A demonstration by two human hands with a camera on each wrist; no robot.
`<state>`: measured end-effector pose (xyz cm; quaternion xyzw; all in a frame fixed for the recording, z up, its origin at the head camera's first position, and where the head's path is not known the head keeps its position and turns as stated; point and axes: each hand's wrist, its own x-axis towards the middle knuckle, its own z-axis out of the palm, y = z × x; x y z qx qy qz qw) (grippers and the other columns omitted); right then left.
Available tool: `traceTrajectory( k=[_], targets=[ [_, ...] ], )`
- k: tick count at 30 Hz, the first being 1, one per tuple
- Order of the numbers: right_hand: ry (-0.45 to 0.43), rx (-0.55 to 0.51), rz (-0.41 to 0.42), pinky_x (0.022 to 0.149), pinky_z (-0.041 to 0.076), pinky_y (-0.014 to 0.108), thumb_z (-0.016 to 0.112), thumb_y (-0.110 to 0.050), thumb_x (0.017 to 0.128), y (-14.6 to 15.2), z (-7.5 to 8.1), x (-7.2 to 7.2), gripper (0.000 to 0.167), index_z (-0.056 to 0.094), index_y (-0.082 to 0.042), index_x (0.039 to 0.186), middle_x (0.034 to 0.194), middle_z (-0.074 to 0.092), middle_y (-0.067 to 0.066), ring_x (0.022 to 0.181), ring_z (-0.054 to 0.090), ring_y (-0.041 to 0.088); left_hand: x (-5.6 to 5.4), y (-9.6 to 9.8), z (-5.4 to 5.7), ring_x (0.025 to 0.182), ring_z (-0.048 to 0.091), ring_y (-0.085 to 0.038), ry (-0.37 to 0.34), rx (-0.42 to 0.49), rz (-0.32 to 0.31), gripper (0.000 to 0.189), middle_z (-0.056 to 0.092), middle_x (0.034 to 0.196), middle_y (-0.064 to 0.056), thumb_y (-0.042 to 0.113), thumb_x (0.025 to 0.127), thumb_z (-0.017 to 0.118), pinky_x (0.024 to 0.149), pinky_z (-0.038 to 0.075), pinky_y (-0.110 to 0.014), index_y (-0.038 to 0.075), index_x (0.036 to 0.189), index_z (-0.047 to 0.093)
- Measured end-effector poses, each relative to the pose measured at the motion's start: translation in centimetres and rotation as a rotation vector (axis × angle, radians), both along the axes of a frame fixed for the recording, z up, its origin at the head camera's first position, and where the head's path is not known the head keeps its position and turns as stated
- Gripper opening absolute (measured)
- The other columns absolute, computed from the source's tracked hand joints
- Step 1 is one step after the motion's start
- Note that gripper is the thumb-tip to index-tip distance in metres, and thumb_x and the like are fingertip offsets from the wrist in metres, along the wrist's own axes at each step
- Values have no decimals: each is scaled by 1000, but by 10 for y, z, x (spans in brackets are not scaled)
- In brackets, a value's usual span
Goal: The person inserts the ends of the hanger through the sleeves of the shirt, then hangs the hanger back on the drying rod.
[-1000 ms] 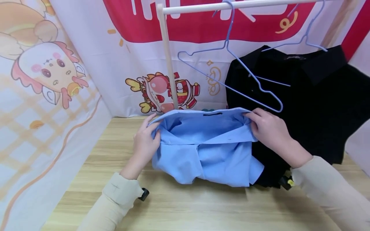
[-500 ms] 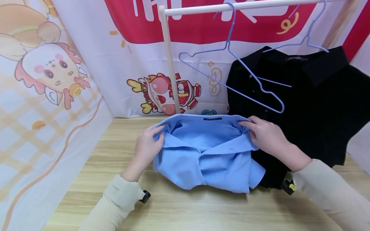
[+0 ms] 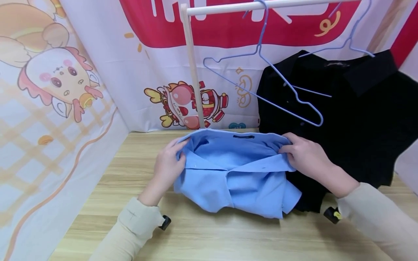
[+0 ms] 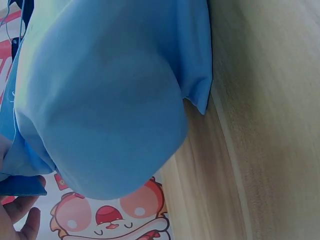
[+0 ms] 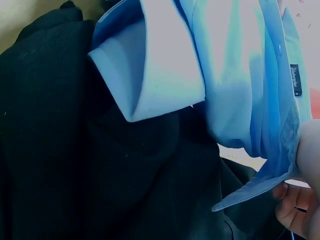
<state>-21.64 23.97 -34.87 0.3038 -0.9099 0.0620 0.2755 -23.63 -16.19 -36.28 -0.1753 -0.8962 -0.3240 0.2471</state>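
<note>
A light blue collared shirt [image 3: 209, 188] is held up just over the wooden table, its neck opening spread and a dark label [image 3: 244, 137] inside the back edge. My left hand [image 3: 167, 163] pinches the shirt's left upper edge between thumb and fingers. At the opposite end, my right hand [image 3: 307, 156] grips the right upper edge. In the right wrist view, a pointed collar tip [image 5: 245, 195] hangs beside the curled fingers [image 5: 290, 212]. The blue cloth [image 4: 105, 105] fills much of the left wrist view and partly hides the hand there.
An unused blue hanger [image 3: 259, 50] hangs from the wooden rack's rail [image 3: 228, 8] behind the shirt. On the right, a black shirt [image 3: 352, 123] hangs on a second hanger [image 3: 351, 38], its lower part reaching the table [image 3: 209, 239]. Printed cloth [image 3: 156, 65] lines the back.
The blue shirt's upper edge has come down slightly and toward me. My right hand has shifted a little to the right, drawing that end outward. Both hands keep their hold.
</note>
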Motion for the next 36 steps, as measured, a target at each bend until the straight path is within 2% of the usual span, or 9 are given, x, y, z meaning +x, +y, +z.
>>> traceTrajectory(
  k=[8,15,18,20,22,28,32,34,36],
  targets=[
    [82,-60,0,53,56,45,72,10,75,5,4,2,17,78,-2,85,109,67,21,75,67,33,-2,3,1,113,67,-34,238,95,-35,36,69,124,-16,-15,86,61,92,55,-48,-3,116,76],
    [355,-170,85,58,55,53,60,-1,86,10,21,3,17,76,3,83,107,68,26,83,67,44,-1,5,8,113,66,-36,517,201,-77,35,71,121,-16,-19,82,57,97,52,-40,-7,110,76],
    [424,-221,105,59,54,54,53,-7,90,10,25,2,27,76,4,81,107,69,26,79,66,45,1,6,13,114,66,-36,538,249,-116,35,70,123,-17,-18,83,56,100,50,-32,-8,111,75],
    [399,-236,103,59,54,53,56,-3,88,11,23,2,23,76,3,81,105,69,25,79,67,44,2,7,14,113,66,-36,503,259,-132,34,70,122,-18,-18,83,56,100,51,-33,-9,111,75],
    [292,-246,84,59,54,49,60,3,84,10,19,4,18,77,0,83,103,70,21,78,68,38,3,7,12,111,67,-38,424,261,-143,32,70,120,-21,-19,83,58,98,53,-38,-11,110,74],
    [-156,-337,-25,53,44,28,63,10,88,9,7,12,28,81,-8,99,104,73,12,65,56,16,5,1,5,107,68,-34,39,254,-123,29,71,117,-20,-10,87,66,87,56,-49,-3,113,77],
    [-383,-510,11,45,39,27,58,5,98,10,12,12,27,79,-6,110,107,70,15,49,42,11,3,-4,10,120,63,-31,-185,319,-124,25,69,126,-16,1,94,66,97,51,-48,4,115,78],
    [-479,-591,41,48,41,24,57,2,101,11,15,10,26,77,-5,116,112,70,14,55,48,6,3,-7,14,127,59,-30,-262,340,-124,22,68,130,-14,5,96,65,104,47,-47,4,113,79],
    [-560,-652,66,59,47,18,56,-2,103,11,18,10,25,75,-4,119,119,70,9,73,57,1,4,-9,20,131,55,-30,-320,340,-124,21,66,133,-14,8,99,62,101,49,-45,4,111,79]
  ],
)
